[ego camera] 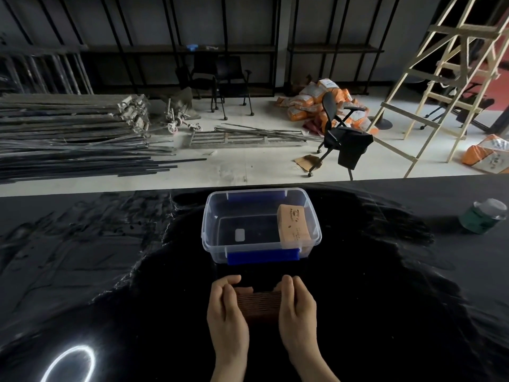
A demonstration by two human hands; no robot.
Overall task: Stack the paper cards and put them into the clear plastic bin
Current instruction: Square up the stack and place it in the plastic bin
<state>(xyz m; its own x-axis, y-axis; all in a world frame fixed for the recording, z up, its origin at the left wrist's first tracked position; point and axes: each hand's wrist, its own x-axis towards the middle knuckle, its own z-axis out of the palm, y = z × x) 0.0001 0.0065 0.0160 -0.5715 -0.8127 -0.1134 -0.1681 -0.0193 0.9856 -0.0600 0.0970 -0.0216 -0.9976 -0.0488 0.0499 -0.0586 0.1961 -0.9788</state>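
A brown stack of paper cards [259, 306] stands on edge on the black table, just in front of the clear plastic bin [214, 216]. My left hand [227, 307] presses the stack's left end and my right hand [296, 304] presses its right end, so both hands hold it between them. The bin has blue latches at its near and far rims. Another stack of tan printed cards [293, 224] leans against the right wall inside it. A small white label shows on the bin's floor.
A green can with a silver lid [483, 216] stands on the table at the far right. The glossy black table [110, 257] carries a ring-light reflection at the near left. Beyond its far edge lie metal bars, chairs, sacks and a wooden ladder.
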